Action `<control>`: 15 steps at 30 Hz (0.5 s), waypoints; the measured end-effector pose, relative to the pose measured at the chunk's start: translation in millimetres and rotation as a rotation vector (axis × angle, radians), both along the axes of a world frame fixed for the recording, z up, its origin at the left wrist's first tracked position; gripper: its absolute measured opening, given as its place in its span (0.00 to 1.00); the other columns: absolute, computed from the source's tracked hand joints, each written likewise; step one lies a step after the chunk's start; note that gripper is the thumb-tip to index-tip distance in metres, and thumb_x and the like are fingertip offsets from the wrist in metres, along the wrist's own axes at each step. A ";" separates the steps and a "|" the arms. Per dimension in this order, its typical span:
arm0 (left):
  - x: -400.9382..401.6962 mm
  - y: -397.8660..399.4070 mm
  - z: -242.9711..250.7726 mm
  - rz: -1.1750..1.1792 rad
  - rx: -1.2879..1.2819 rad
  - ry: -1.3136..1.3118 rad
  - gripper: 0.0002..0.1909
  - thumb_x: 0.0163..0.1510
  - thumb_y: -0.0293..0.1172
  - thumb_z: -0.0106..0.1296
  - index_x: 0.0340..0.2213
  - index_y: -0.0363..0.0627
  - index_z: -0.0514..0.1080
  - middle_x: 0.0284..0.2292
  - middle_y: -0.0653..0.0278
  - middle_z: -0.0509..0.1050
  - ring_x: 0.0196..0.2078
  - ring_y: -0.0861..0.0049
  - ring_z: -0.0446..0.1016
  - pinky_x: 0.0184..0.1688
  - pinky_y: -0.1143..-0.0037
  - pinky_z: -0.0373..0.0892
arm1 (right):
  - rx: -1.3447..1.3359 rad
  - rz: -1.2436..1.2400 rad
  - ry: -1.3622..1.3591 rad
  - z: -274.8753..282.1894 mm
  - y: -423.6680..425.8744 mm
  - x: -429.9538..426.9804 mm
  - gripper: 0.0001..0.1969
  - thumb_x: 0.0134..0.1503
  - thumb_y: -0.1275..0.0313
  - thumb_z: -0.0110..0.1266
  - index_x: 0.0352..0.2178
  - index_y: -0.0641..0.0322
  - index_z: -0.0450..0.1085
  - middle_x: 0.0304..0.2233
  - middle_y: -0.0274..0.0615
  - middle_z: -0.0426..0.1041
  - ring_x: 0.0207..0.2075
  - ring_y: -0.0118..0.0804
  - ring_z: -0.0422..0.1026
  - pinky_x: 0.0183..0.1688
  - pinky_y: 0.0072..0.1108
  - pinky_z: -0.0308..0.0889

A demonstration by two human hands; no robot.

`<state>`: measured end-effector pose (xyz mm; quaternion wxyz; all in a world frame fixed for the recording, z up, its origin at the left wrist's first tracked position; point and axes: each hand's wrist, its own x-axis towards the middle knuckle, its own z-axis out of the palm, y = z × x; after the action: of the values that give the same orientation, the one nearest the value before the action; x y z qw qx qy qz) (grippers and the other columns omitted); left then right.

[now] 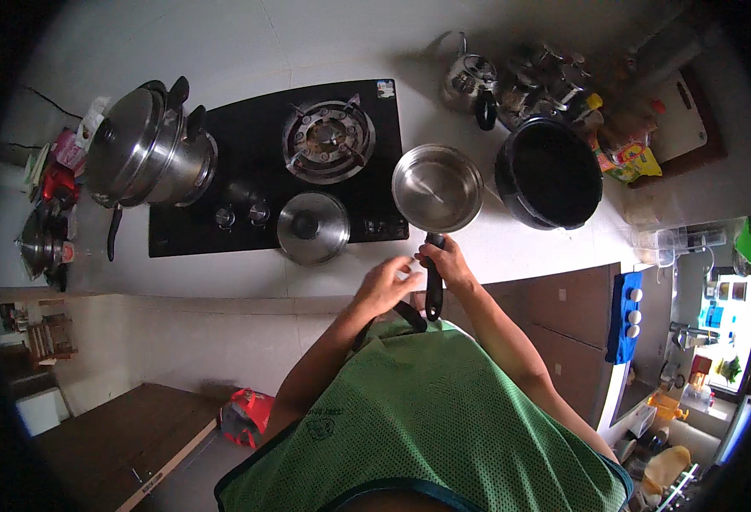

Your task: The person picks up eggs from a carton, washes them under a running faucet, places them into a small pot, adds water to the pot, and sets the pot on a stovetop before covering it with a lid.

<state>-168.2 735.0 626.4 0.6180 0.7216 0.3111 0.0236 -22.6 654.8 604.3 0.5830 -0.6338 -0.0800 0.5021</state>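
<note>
My right hand [450, 261] grips the black handle [435, 291] of a small stainless-steel saucepan [436, 185] near its pan end. The saucepan is at the right edge of the black gas hob [247, 173], its shiny inside facing up. Beside the handle, my left hand [383, 286] has its fingers apart and slightly blurred; it holds nothing, and whether a fingertip touches the handle is unclear. A round metal lid [332, 240] with a dark knob lies over the hob's front edge, left of the saucepan.
Left on the hob stands a lidded steel steamer pot [177, 163]. Behind it all is a gas burner [328, 141]. To the right are a deep black pot [548, 173], a metal kettle [471, 83] and food packets [631, 157]. A blue cloth [623, 318] hangs further right.
</note>
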 end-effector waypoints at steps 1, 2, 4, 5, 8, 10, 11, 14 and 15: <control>-7.1 4.9 -7.1 0.084 0.161 -0.055 0.22 0.45 0.38 0.53 0.40 0.40 0.65 0.32 0.59 0.72 0.24 0.75 0.72 0.29 0.76 0.68 | -0.001 -0.012 0.012 -4.5 -0.5 0.9 0.10 0.47 0.75 0.50 0.30 0.67 0.59 0.25 0.40 0.66 0.27 0.32 0.70 0.30 0.20 0.67; -14.2 13.1 -12.6 0.159 0.226 -0.078 0.21 0.45 0.37 0.54 0.40 0.41 0.66 0.32 0.60 0.72 0.23 0.76 0.71 0.28 0.76 0.68 | 0.007 0.023 0.020 -12.1 -2.0 3.3 0.10 0.47 0.76 0.50 0.30 0.67 0.59 0.25 0.40 0.65 0.27 0.32 0.70 0.30 0.20 0.67; -26.1 34.3 -14.6 0.312 0.444 -0.117 0.18 0.43 0.34 0.55 0.38 0.43 0.67 0.34 0.60 0.71 0.22 0.77 0.69 0.28 0.76 0.67 | -0.027 0.053 0.017 -9.6 -1.6 3.9 0.11 0.47 0.76 0.50 0.31 0.67 0.58 0.25 0.40 0.65 0.28 0.32 0.70 0.30 0.20 0.68; -32.6 44.1 -15.4 0.380 0.487 -0.085 0.18 0.43 0.32 0.54 0.37 0.44 0.67 0.35 0.59 0.69 0.26 0.75 0.69 0.30 0.76 0.67 | -0.060 0.076 0.011 -9.0 -1.5 4.7 0.11 0.47 0.76 0.50 0.31 0.67 0.58 0.25 0.40 0.65 0.28 0.32 0.70 0.30 0.20 0.68; -49.3 73.6 -6.8 0.487 0.921 0.027 0.21 0.40 0.31 0.55 0.40 0.45 0.66 0.40 0.57 0.66 0.42 0.63 0.64 0.43 0.70 0.63 | -0.058 0.082 0.018 -8.8 -2.5 3.6 0.11 0.47 0.76 0.50 0.31 0.66 0.58 0.25 0.40 0.65 0.27 0.33 0.70 0.30 0.21 0.68; -56.0 86.7 -0.4 0.521 1.040 0.071 0.23 0.39 0.31 0.56 0.41 0.44 0.65 0.41 0.56 0.66 0.45 0.61 0.62 0.46 0.68 0.61 | -0.041 0.073 0.036 -10.0 -2.5 3.5 0.11 0.47 0.75 0.51 0.31 0.67 0.58 0.25 0.40 0.65 0.27 0.34 0.71 0.31 0.21 0.68; -58.8 93.4 -1.1 0.489 1.055 0.151 0.25 0.39 0.33 0.56 0.42 0.44 0.65 0.41 0.56 0.65 0.46 0.60 0.61 0.47 0.67 0.60 | -0.038 0.082 0.037 -9.6 -2.1 3.7 0.11 0.47 0.75 0.51 0.31 0.67 0.58 0.25 0.40 0.65 0.27 0.34 0.71 0.31 0.21 0.68; -65.2 105.6 -6.9 0.419 1.053 0.266 0.29 0.39 0.35 0.57 0.45 0.44 0.63 0.42 0.55 0.65 0.47 0.59 0.61 0.48 0.66 0.58 | -0.025 0.082 0.048 -7.0 -2.1 4.5 0.10 0.47 0.74 0.51 0.29 0.66 0.59 0.24 0.40 0.65 0.27 0.33 0.71 0.31 0.21 0.68; -65.7 109.2 -10.3 0.372 1.037 0.296 0.31 0.39 0.37 0.57 0.46 0.44 0.62 0.42 0.53 0.65 0.46 0.59 0.61 0.49 0.66 0.57 | -0.023 0.086 0.046 -8.4 -2.2 4.2 0.10 0.47 0.74 0.51 0.29 0.66 0.59 0.24 0.40 0.65 0.27 0.33 0.71 0.31 0.21 0.68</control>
<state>-233.9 844.2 616.1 0.1181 0.8592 0.4640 0.1803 -18.4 652.6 595.9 0.5555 -0.6246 -0.0879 0.5419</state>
